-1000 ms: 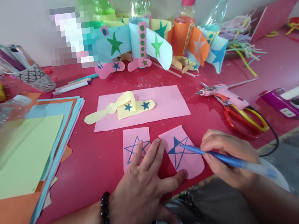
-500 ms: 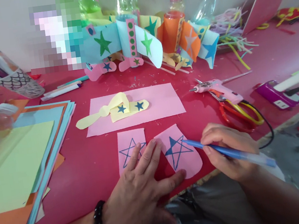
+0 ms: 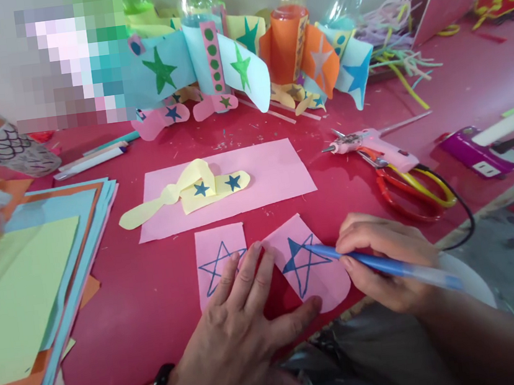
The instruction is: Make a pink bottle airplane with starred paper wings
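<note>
My right hand (image 3: 387, 264) grips a blue felt-tip pen (image 3: 387, 264), its tip on the star drawn on a pink paper piece (image 3: 328, 280) with a rounded end. Two areas of that star are filled in blue; the rest is outline. My left hand (image 3: 249, 318) lies flat with fingers spread, touching this piece's edge and partly covering a second pink paper piece (image 3: 204, 239) that bears an outlined star. Beyond them, yellow paper cut-outs (image 3: 216, 188) with two blue stars rest on a pink sheet (image 3: 272, 165).
Decorated bottles (image 3: 288, 45) stand along the back. At right lie a pink glue gun (image 3: 380, 145), red-and-yellow-handled scissors (image 3: 392, 201) and a purple power block (image 3: 481, 149). Stacked coloured paper (image 3: 26, 258), loose pens (image 3: 94, 161) and a pen cup (image 3: 12, 150) occupy the left.
The pen tip has shifted slightly left across the star, with my right hand following. The view has moved a little; my left hand stays spread on the papers.
</note>
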`<state>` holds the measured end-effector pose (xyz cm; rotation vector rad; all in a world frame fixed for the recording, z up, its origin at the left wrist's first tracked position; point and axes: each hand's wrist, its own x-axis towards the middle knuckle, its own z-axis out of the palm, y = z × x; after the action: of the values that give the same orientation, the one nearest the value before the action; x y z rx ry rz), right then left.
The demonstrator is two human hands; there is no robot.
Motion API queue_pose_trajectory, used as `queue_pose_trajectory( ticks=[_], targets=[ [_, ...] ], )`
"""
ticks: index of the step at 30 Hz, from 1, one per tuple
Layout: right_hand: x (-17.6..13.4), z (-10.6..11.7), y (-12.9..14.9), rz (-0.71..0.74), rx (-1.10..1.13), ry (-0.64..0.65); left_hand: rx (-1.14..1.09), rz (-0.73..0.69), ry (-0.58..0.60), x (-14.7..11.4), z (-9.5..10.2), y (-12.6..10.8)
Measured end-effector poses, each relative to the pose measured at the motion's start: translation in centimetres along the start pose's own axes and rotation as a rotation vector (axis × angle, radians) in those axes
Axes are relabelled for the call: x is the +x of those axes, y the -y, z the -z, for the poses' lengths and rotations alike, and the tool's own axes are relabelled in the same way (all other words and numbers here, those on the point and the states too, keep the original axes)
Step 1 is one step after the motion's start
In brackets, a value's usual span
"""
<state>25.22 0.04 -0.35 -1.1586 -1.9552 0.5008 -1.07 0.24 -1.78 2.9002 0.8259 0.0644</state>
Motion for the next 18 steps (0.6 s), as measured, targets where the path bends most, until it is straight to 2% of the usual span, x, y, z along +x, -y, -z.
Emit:
queue_pose_trajectory(
  ticks=[11, 18],
  targets=[
    [-0.07, 0.16, -0.17, -0.07, -0.072, -0.122, 0.02, 0.003, -0.006, -0.1, -0.04, -0.11],
    [-0.03, 0.24, 0.04, -0.017, 0.03, -0.052, 0.031, -0.014, -0.011, 0.02, -0.02, 0.05]
  ],
)
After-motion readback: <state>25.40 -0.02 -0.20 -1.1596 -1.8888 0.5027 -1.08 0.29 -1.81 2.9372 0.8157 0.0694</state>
